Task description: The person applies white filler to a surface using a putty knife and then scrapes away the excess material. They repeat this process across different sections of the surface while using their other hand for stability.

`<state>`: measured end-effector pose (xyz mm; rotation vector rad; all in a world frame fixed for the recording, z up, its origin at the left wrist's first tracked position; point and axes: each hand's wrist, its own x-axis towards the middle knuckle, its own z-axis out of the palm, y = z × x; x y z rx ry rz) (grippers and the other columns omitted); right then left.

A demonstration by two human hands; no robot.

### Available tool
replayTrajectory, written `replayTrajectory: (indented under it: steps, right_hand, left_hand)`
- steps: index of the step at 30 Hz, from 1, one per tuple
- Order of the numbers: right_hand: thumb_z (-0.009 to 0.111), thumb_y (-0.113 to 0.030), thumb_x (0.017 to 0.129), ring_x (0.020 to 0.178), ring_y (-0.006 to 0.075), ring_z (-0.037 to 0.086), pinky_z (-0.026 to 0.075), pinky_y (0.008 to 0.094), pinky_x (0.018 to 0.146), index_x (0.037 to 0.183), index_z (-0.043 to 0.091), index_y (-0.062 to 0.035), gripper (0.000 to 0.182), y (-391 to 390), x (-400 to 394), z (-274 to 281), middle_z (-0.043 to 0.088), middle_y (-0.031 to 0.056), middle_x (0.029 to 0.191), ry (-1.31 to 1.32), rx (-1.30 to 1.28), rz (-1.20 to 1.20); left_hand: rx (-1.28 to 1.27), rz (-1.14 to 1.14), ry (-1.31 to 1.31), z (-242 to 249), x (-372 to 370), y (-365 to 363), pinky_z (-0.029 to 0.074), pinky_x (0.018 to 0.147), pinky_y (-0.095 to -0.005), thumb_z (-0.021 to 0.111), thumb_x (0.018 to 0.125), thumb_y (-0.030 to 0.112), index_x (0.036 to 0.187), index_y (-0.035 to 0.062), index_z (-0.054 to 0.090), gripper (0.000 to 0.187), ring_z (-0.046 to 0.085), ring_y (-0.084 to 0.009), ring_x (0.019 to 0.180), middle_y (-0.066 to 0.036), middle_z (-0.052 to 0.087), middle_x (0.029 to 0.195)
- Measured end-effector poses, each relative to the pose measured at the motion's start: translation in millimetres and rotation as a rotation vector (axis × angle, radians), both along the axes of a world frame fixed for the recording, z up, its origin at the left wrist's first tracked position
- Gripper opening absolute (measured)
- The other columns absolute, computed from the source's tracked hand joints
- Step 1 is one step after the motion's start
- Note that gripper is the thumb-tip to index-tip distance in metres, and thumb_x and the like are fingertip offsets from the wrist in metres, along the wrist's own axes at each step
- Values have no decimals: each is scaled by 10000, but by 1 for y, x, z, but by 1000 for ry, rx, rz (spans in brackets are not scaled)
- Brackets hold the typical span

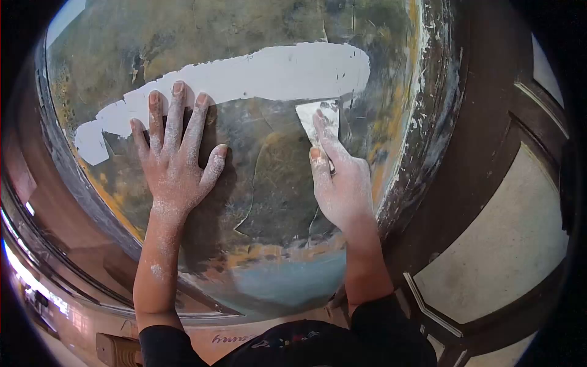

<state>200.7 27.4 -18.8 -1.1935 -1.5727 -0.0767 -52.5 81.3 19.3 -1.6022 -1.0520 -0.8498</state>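
White filler [269, 72] lies in a long smooth band across a dark, mottled painted surface [281, 196]. My left hand [173, 144] rests flat on that surface with fingers spread, its fingertips over the lower edge of the band. White dust coats its fingers and the back of the hand. In my right hand [342, 183] is a small putty knife [330, 116], its wide white-smeared blade against the surface just below the band's right part. The index finger presses along the blade. Most of the handle is hidden in the palm.
A dark wooden frame with pale panels [495, 244] stands to the right. The painted surface has a rough, chipped border [422, 122] with white smears. Cracks run through the paint below the band. At lower left is a brown box-like object [116, 350].
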Motion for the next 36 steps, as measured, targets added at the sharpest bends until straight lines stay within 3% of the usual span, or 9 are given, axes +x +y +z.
replayTrajectory:
  steps: [5,6,7,9,25,27,32,34,36]
  right_hand:
    - [570,-135,988,763,441,670,542,450,710,1540,421,-207,577,4,9,-6,660,261,806,2,-7,13]
    - [571,-136,987,773,445,670,543,452,715,1538,424,-210,575,5,13,-11,663,263,814,18,5,43]
    - [573,-137,986,783,448,669,543,454,721,1536,427,-213,574,5,16,-11,665,264,823,33,19,74]
    - [578,-128,984,780,452,666,539,455,703,1525,447,-216,564,6,15,-3,660,271,830,76,53,68]
    - [576,-146,998,783,426,685,542,446,704,1532,440,-221,556,3,30,1,681,264,873,26,21,10]
    - [562,-161,1016,990,398,702,545,353,811,1491,497,-158,479,0,33,11,617,218,1330,23,6,23]
    - [559,-158,1018,855,383,705,538,364,791,1488,500,-141,473,-1,38,2,650,235,1264,96,-55,88]
    - [550,-146,1021,786,337,707,535,375,794,1482,510,-138,463,0,38,11,642,236,1279,116,11,90]
    - [549,-137,1020,865,317,722,532,363,823,1479,512,-127,461,-7,39,17,632,233,1305,67,-70,34]
  left_hand:
    - [16,23,11,0,0,1,54,1222,-602,504,942,545,1550,165,437,720,148,-367,1559,-114,279,1665]
    - [4,-21,-23,-1,-2,5,95,1193,-662,632,843,509,1528,242,474,752,145,-353,1561,-73,274,1672]
    - [6,-18,-24,-1,-2,4,95,1193,-662,632,843,509,1528,242,474,752,145,-353,1561,-73,274,1672]
    - [31,33,19,-1,-1,2,70,1218,-608,489,949,570,1553,165,432,729,160,-370,1556,-115,291,1660]
    - [44,23,-4,-2,0,3,76,1220,-611,445,978,588,1554,176,429,709,164,-345,1558,-98,287,1663]
    - [51,19,1,-2,0,3,75,1220,-609,450,975,587,1553,174,429,712,164,-346,1558,-97,287,1663]
    - [55,39,5,-1,-1,3,80,1219,-602,455,968,598,1550,163,433,727,169,-352,1556,-108,290,1661]
    - [34,28,4,-1,-1,0,89,1215,-602,450,968,601,1546,151,438,733,171,-360,1554,-122,287,1660]
    - [45,19,10,-2,-1,2,92,1214,-602,455,967,591,1544,147,439,729,170,-364,1553,-126,283,1661]
